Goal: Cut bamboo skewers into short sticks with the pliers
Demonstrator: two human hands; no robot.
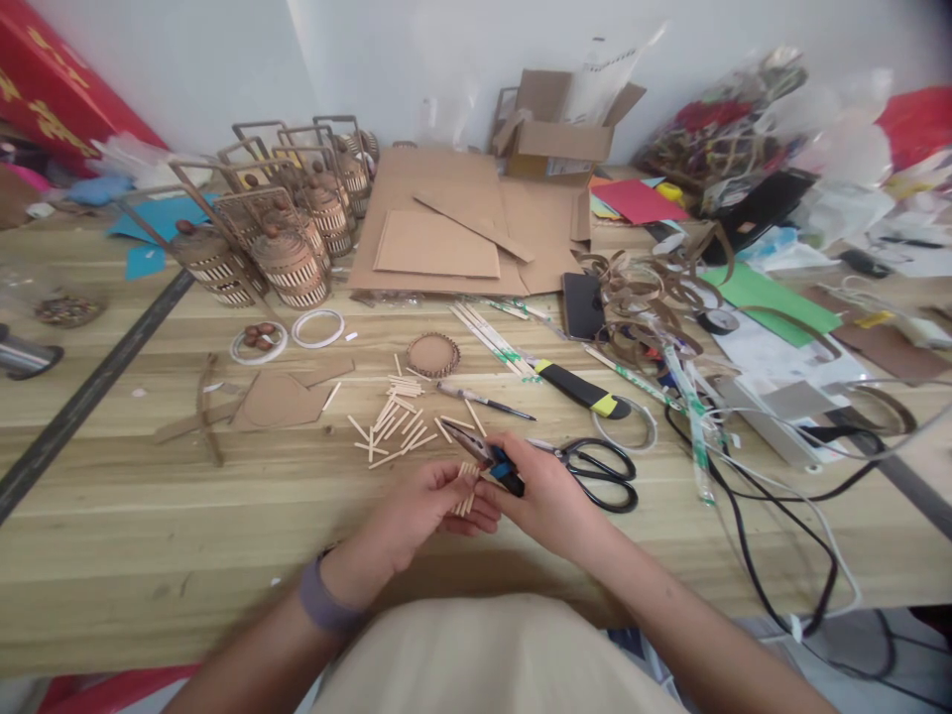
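Note:
Between the fingers of my left hand (427, 506) is a small bundle of short wooden sticks (465, 490), held together side by side. My right hand (546, 496) is closed around pliers with blue and black handles (504, 470); their metal jaws point up and left, just above the bundle. Beyond my hands lies a loose pile of cut wooden sticks (398, 415). A round cardboard piece with a ridged rim (432, 354) sits behind the pile, and a thin pen-like tool (487, 401) lies to its right. Black-handled scissors (602, 471) rest beside my right hand.
Several lidded stick baskets with tall handles (290, 263) stand back left. Cardboard sheets (438, 243) and an open box (554, 139) are at the back. A utility knife (580, 389), brown strip coils (640, 297) and cables (744, 516) lie right. Cardboard offcuts (279, 400) lie left.

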